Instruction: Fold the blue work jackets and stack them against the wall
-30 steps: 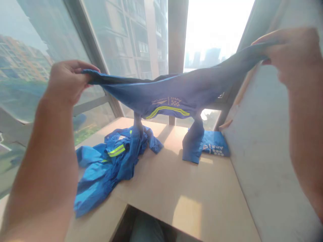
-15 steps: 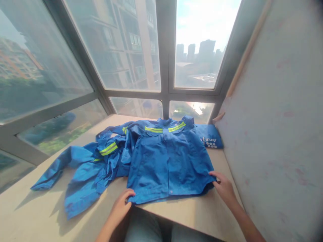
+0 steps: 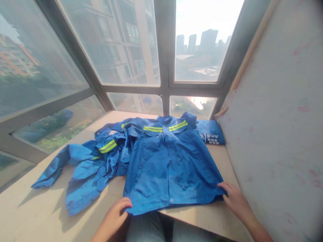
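Across the middle of the pale tabletop (image 3: 50, 215), a blue jacket (image 3: 151, 164) is lying with its hem (image 3: 153, 205) farther toward the near edge than half a second ago, the hem now spreading wider and its left part overhanging that edge. On the tabletop's left side a crumpled second garment (image 3: 85, 178) is keeping its place, and near the tabletop's far right corner a folded blue piece (image 3: 210, 126) with white print (image 3: 212, 136) is likewise staying put. The jacket's cloth is showing soft wrinkles, a placket (image 3: 168, 168) is running down its middle, and yellow-green bands (image 3: 153, 128) are crossing the chest toward the tabletop's far edge. The second garment is bunching into irregular folds; the folded blue piece is forming a flat block. At the tabletop's near edge the left hand (image 3: 114, 215) is pinching the left end of the hem narrowly between thumb and fingers, while the right hand (image 3: 234, 201), nearer the tabletop's right side, is gripping the right end likewise, the jacket stretching between and beyond both hands
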`<state>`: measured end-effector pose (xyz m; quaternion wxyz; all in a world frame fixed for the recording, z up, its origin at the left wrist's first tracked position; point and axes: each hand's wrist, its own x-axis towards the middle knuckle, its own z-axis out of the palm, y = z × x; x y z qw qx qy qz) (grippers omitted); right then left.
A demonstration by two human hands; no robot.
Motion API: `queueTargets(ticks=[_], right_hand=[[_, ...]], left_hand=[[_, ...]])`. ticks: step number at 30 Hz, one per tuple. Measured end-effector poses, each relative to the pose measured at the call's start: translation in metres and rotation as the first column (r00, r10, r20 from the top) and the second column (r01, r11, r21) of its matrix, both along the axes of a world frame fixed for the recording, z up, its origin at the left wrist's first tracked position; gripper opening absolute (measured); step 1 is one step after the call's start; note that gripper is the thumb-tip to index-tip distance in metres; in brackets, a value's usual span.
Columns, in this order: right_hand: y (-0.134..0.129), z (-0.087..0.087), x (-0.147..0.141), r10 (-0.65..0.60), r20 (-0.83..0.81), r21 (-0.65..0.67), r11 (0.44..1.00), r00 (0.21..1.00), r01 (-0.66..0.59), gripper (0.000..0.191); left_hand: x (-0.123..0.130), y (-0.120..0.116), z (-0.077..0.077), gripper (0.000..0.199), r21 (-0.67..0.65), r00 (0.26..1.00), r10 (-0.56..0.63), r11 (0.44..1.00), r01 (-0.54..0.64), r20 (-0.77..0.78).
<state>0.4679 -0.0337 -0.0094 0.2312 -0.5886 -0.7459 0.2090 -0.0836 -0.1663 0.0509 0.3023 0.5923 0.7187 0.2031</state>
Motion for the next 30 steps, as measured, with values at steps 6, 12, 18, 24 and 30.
queueTargets(ticks=[6,12,18,24,30], right_hand=[[0.007,0.018,-0.035,0.034,0.273,-0.027,0.999,0.961,-0.028,0.045],[0.012,0.052,-0.187,0.146,0.246,-0.032,0.989,0.958,-0.143,0.017],[0.021,0.031,-0.265,0.146,0.378,-0.149,0.984,0.914,-0.095,0.020],[0.030,0.022,-0.244,-0.015,0.170,-0.233,0.971,0.985,0.055,0.021],[0.009,0.017,-0.236,0.040,-0.156,-0.041,0.998,0.987,-0.047,0.029]], left_hand=[[0.008,0.018,0.014,0.037,-0.139,0.940,-0.106,0.988,0.064,-0.323],[0.083,0.076,-0.009,0.047,0.185,0.929,-0.202,0.946,0.268,-0.311],[0.142,0.104,-0.054,0.051,0.235,0.919,-0.217,0.924,0.303,-0.330],[0.141,0.090,-0.073,0.060,0.195,0.858,-0.206,0.924,0.328,-0.471],[0.147,0.083,-0.067,0.063,0.127,0.775,-0.308,0.888,0.443,-0.551]])
